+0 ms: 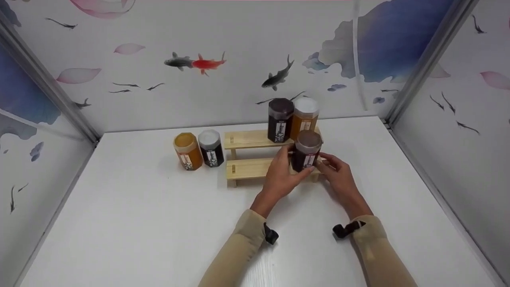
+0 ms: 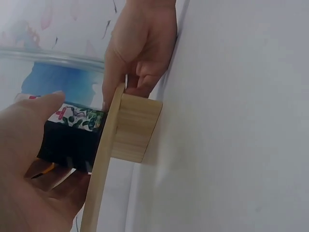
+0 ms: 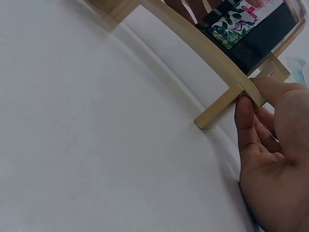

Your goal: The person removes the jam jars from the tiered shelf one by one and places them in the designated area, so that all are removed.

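A dark jar with a label (image 1: pixel 306 153) stands upright on the right part of the lower step of a two-step wooden rack (image 1: pixel 249 168). Curled round that jar is the left hand (image 1: pixel 281 175), and in the left wrist view its thumb lies along the jar (image 2: pixel 72 140). The right hand (image 1: pixel 338 175) pinches the right end of the rack's lower step; the right wrist view shows thumb and finger on the wood (image 3: pixel 251 92). On the upper step, behind, stand a dark jar (image 1: pixel 280 121) and an amber jar with a white lid (image 1: pixel 306 115).
Left of the rack, on the white table (image 1: pixel 139 223), stand an amber jar (image 1: pixel 188 153) and a dark jar with a white lid (image 1: pixel 211 149), side by side. Printed panels with metal edge bars (image 1: pixel 430 59) enclose the table at the back and both sides.
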Demonstrator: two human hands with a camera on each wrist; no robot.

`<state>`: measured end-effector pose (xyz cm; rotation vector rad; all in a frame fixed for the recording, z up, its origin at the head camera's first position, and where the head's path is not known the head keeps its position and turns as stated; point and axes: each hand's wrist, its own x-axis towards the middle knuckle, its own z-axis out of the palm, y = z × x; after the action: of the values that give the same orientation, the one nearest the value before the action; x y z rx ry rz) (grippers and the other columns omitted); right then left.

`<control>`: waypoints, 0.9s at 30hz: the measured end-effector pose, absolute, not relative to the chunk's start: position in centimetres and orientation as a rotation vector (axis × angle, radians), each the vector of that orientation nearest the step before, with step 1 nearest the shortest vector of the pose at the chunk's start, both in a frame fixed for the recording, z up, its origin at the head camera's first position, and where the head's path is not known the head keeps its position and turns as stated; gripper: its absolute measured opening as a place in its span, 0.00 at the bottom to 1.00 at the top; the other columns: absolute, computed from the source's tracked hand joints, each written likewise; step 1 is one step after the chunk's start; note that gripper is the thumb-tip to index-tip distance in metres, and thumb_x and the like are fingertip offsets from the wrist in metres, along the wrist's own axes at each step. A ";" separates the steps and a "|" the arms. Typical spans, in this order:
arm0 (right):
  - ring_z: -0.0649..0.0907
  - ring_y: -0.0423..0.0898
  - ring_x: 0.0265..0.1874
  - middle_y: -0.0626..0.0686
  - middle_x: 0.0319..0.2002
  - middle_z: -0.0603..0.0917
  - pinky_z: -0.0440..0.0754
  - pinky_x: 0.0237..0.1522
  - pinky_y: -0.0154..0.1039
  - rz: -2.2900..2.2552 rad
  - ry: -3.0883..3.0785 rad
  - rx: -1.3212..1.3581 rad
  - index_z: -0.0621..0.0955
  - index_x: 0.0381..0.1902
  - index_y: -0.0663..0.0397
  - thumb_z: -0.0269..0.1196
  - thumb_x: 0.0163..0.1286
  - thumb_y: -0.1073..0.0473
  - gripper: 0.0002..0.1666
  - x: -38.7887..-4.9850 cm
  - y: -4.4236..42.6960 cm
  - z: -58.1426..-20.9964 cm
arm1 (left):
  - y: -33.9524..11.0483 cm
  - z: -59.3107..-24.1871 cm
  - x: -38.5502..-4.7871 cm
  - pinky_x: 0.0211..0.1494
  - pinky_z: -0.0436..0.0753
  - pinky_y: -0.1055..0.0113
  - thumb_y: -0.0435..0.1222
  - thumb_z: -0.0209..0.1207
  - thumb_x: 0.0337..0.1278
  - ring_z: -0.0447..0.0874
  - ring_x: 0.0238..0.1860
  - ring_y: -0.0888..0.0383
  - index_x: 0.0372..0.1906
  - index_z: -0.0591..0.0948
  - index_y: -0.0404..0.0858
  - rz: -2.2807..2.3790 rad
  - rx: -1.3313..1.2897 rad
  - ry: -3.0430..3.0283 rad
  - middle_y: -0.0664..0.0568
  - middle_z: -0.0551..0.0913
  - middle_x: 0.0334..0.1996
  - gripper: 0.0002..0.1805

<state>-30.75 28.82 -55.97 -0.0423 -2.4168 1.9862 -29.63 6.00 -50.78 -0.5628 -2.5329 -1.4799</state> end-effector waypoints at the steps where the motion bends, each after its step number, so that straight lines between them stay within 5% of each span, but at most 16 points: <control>1: 0.84 0.43 0.52 0.54 0.55 0.82 0.85 0.52 0.31 1.985 -2.416 -0.037 0.79 0.74 0.45 0.69 0.77 0.38 0.35 -30.8 28.8 -56.0 | 6.3 -50.9 -29.6 0.76 0.80 0.58 0.55 0.75 0.63 0.80 0.72 0.55 0.80 0.66 0.43 -1.456 -0.526 -2.530 0.50 0.77 0.74 0.48; 16: 0.82 0.44 0.52 0.56 0.57 0.81 0.86 0.52 0.32 1.979 -2.412 -0.051 0.79 0.74 0.50 0.68 0.80 0.47 0.31 -30.6 28.6 -55.6 | 7.9 -51.5 -29.4 0.66 0.88 0.58 0.56 0.79 0.56 0.88 0.63 0.55 0.72 0.74 0.42 -1.293 -0.380 -2.402 0.49 0.85 0.64 0.44; 27: 0.81 0.46 0.55 0.58 0.60 0.82 0.85 0.53 0.32 1.974 -2.438 -0.039 0.79 0.74 0.47 0.70 0.76 0.38 0.35 -30.5 29.0 -55.5 | 7.6 -51.3 -29.3 0.75 0.82 0.56 0.50 0.80 0.57 0.82 0.70 0.52 0.78 0.68 0.40 -1.336 -0.425 -2.420 0.45 0.79 0.70 0.50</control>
<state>-30.54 28.99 -55.47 -0.0393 -2.4382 1.9741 -29.34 7.60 -51.34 -0.4247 -2.4204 -1.3360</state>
